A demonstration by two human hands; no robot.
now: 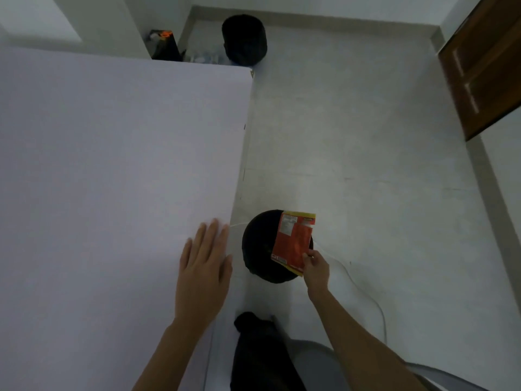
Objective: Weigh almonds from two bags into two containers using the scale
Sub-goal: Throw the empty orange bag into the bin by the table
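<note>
1. The red-and-yellow bag [293,241] hangs off the side of the surface, directly above the black bin [258,246] on the floor [352,150]. It looks flat and slack, so I judge it is emptied and I hold it here to drop it in.
2. My right hand [315,268] pinches the bag's lower corner between thumb and fingertips, and the rest of the bag is free. A light pinch like this lets go easily.
3. My left hand [204,266] lies flat on the white surface [112,165] near its edge, fingers straight and together, holding nothing. I take it as a brace while I lean sideways.
4. No scale, containers or second bag show in this view.
5. A white cable [366,289] curls across the floor just beside the bin, and my dark trouser leg [259,356] sits close below it. Neither blocks the bin's mouth.
6. Farther off stand a second black bin [244,39], a dark box [165,45] with orange on it, and a wooden door [485,66].
</note>
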